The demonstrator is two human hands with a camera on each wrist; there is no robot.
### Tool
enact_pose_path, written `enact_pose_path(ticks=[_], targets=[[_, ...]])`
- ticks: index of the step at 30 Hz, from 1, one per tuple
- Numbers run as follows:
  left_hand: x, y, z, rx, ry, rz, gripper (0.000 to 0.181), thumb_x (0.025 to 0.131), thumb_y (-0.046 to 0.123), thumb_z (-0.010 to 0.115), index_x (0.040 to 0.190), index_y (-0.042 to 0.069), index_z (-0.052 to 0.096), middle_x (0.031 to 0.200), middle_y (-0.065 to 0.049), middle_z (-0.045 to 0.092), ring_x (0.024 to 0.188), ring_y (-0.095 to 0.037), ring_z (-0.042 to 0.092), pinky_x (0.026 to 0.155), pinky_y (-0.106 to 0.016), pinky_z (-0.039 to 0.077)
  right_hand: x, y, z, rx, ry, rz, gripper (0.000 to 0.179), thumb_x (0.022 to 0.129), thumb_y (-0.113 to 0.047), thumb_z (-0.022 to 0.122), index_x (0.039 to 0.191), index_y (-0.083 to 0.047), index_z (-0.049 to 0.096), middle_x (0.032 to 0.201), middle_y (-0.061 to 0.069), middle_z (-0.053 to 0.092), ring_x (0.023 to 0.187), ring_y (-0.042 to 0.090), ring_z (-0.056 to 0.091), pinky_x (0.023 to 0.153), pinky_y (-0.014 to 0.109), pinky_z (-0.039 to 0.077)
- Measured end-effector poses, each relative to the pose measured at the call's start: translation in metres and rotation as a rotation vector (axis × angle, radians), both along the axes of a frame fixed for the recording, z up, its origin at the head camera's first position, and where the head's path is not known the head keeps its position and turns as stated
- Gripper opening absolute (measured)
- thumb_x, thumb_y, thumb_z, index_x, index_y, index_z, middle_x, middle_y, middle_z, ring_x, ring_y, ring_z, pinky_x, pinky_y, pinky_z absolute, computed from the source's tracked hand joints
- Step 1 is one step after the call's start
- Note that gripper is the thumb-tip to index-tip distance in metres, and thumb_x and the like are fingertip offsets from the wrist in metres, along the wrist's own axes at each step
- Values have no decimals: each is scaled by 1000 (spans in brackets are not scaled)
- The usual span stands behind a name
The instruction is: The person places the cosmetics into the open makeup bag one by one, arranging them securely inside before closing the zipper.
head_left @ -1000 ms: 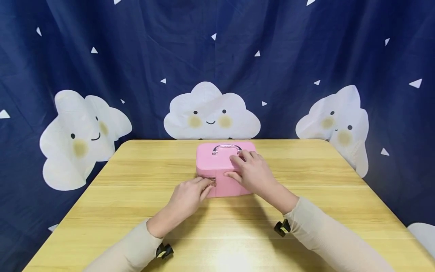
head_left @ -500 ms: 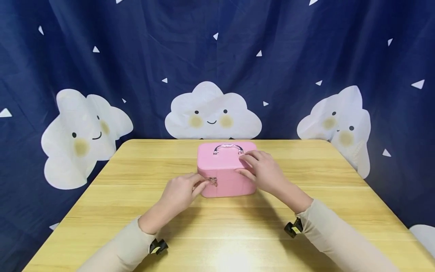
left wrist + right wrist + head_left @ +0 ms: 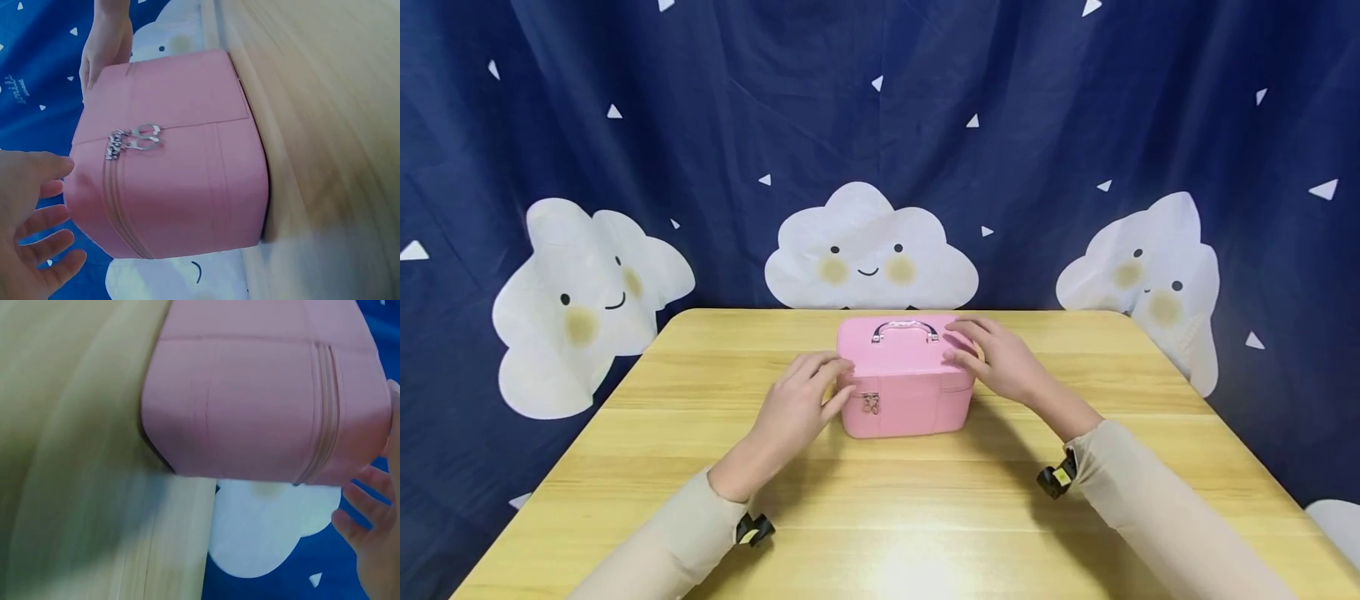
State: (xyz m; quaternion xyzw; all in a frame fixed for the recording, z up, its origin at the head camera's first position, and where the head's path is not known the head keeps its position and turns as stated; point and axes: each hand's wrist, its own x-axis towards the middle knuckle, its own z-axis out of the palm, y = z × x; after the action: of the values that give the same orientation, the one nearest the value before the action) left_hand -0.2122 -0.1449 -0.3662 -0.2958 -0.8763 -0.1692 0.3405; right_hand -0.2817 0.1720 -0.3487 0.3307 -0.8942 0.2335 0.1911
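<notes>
A pink vanity case (image 3: 904, 408) with its lid down stands on the table, a silver handle (image 3: 906, 327) on top. Two metal zipper pulls (image 3: 134, 139) hang together at the front left, clear of my fingers. By the lid's left edge is my left hand (image 3: 793, 400), its fingers loosely spread in the left wrist view; whether the fingertips touch the case is hard to tell. My right hand (image 3: 1006, 362) lies along the lid's right side, thumb toward the front, fingers reaching over the edge. The zip track (image 3: 328, 412) on the right side appears closed.
The wooden table (image 3: 700, 433) extends around the case on all sides. Behind its far edge hangs a dark blue curtain (image 3: 722, 100) with white clouds and triangles. A small black device sits at each wrist.
My left hand has released the zipper pulls and risen to the lid's left edge. My right hand has slid rightward from the lid's front to its right side. The case has turned slightly.
</notes>
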Motion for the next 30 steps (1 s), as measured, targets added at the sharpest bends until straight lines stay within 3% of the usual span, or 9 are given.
enact_pose_path(ticks=[4,9,13,20,24,27,30], targets=[[-6,0,-3,-29,-10,-28,28,90,23,72,115,11,69,118,-6,62,111,-25,57,94,-42,50,-13,3,0,-23,-122,0,48,96,-38,62,135,-12,56,140,9,51,131,30,45,108,52,34],[-13,-1,-8,-25,26,-65,26,90,21,72,114,11,70,116,-7,63,110,-26,58,93,-43,51,-24,5,1,-52,-264,52,55,97,-41,59,144,-14,49,151,10,41,139,31,34,113,53,26],[-17,-1,-7,-27,43,-82,25,90,20,72,113,11,70,116,-7,63,110,-27,58,93,-42,51,-26,11,-2,-65,-306,74,54,97,-40,59,143,-13,51,151,12,39,140,32,32,113,54,25],[-31,-6,-7,-42,4,-30,27,92,18,70,118,10,69,120,-9,63,112,-28,58,95,-43,50,-11,23,-5,-65,-265,96,54,94,-39,65,139,-13,55,145,13,42,134,33,39,109,55,31],[-42,-8,-7,-32,-19,9,28,92,18,70,119,11,69,121,-10,63,112,-29,58,94,-43,50,2,31,-7,-63,-246,108,60,86,-40,74,138,-16,57,140,10,44,129,31,43,106,54,35],[-46,-6,-6,-25,-30,42,27,93,18,69,119,11,69,121,-9,63,112,-29,58,94,-44,50,12,33,-10,-57,-188,119,63,79,-40,81,135,-18,60,134,7,48,124,26,48,103,48,40],[-41,0,-2,-22,-48,46,27,94,20,67,119,11,69,121,-8,63,112,-28,58,95,-44,49,22,30,-12,-51,-89,127,60,76,-37,84,129,-18,64,123,3,52,113,21,53,96,42,46]])
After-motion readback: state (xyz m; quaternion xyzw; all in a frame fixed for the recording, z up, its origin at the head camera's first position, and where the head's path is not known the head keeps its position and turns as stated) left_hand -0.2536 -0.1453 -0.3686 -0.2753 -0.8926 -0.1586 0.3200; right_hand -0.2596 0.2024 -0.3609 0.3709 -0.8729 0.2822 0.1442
